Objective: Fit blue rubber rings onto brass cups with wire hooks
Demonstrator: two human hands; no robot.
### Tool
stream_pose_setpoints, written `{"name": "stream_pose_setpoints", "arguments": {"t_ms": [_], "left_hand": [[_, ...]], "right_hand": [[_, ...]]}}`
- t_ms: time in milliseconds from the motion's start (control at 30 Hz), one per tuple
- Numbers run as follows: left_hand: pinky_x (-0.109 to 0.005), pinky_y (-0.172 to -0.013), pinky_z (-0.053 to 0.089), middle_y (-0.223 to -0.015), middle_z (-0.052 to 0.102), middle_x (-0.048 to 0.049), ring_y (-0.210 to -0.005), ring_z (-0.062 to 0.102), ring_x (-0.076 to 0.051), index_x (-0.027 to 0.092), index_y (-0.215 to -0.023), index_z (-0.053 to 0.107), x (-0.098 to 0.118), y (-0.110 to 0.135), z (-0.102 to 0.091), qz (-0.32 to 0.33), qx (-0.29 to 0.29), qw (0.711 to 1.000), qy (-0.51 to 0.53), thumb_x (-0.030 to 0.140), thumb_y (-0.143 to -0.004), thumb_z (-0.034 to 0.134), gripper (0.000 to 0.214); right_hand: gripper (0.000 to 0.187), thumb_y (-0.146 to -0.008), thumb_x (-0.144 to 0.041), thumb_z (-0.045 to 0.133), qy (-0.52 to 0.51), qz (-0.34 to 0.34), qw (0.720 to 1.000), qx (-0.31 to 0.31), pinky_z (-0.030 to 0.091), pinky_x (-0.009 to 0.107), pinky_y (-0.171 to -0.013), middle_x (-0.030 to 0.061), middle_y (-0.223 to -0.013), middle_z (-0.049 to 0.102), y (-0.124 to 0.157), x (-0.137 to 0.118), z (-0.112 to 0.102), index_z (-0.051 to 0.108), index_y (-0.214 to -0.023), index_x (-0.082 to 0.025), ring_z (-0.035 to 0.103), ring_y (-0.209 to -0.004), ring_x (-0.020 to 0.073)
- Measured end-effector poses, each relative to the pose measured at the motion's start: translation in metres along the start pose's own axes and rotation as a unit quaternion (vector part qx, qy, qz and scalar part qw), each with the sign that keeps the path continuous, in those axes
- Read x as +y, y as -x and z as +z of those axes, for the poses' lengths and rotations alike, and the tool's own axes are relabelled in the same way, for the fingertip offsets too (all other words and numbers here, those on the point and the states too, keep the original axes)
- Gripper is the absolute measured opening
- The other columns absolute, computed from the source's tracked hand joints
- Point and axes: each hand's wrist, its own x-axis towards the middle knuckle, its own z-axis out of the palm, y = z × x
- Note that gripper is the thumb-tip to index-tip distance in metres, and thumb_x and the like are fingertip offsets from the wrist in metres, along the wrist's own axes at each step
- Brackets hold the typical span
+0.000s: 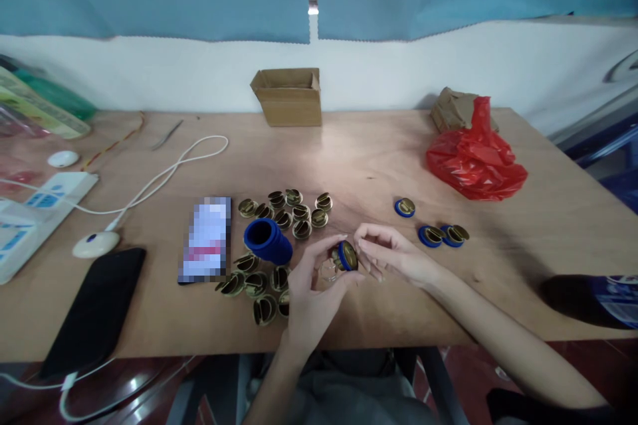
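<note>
My left hand (312,285) and my right hand (391,255) meet over the wooden table (369,166), fingers pinched on one small part: a blue ring with a gold cap (347,255). A clear piece sits just under it by my left fingers. To the left lies a heap of several gold caps (289,209), with more (254,285) near the front edge. A stack of blue rings (268,241) lies on its side among them. Three assembled blue-and-gold pieces (441,234) rest to the right.
A small cardboard box (290,96) stands at the back. A red plastic bag (473,159) lies at the right rear. A black phone (94,309), a blurred card (205,239), white cables and a power strip (34,212) occupy the left.
</note>
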Motion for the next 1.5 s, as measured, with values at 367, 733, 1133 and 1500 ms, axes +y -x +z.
{"name": "stream_pose_setpoints", "arguments": {"t_ms": [367, 733, 1133, 1500], "left_hand": [[-0.029, -0.095, 0.063, -0.117, 0.078, -0.0017, -0.106, 0.076, -0.018, 0.027, -0.121, 0.069, 0.004, -0.001, 0.001, -0.016, -0.004, 1.0, 0.019, 0.011, -0.076, 0.083, 0.05], [-0.026, -0.094, 0.063, -0.116, 0.078, 0.0003, -0.105, 0.076, -0.017, 0.03, -0.121, 0.069, 0.003, -0.002, 0.001, -0.019, -0.012, 0.999, 0.031, 0.01, -0.075, 0.083, 0.052], [-0.034, -0.094, 0.065, -0.115, 0.078, -0.0031, -0.105, 0.077, -0.021, 0.025, -0.117, 0.069, 0.006, -0.002, 0.002, -0.035, -0.01, 0.999, 0.027, 0.011, -0.075, 0.082, 0.045], [-0.029, -0.097, 0.062, -0.115, 0.077, -0.0038, -0.108, 0.075, -0.018, 0.024, -0.119, 0.068, 0.003, -0.004, 0.001, -0.02, -0.035, 0.995, 0.096, 0.011, -0.08, 0.079, 0.042]], "right_hand": [[0.031, -0.099, -0.046, 0.063, 0.005, 0.003, 1.0, -0.021, 0.03, 0.018, -0.042, -0.0076, -0.058, 0.055, -0.001, 0.001, -0.002, 0.058, -0.089, -0.017, 0.04, -0.043, 0.0045], [0.029, -0.099, -0.043, 0.064, 0.026, -0.005, 1.0, -0.012, 0.032, 0.018, -0.043, -0.0068, -0.06, 0.057, -0.001, -0.002, -0.001, 0.058, -0.088, -0.017, 0.042, -0.045, 0.0046], [0.034, -0.097, -0.047, 0.065, 0.078, -0.005, 0.997, -0.01, 0.032, 0.019, -0.045, -0.0079, -0.06, 0.053, -0.002, -0.003, -0.002, 0.056, -0.085, -0.017, 0.041, -0.046, 0.0052], [0.019, -0.106, -0.028, 0.051, 0.469, -0.141, 0.871, -0.035, 0.04, 0.025, -0.065, -0.001, -0.08, 0.058, 0.012, -0.023, 0.004, 0.055, -0.089, -0.02, 0.052, -0.071, 0.0126]]}}
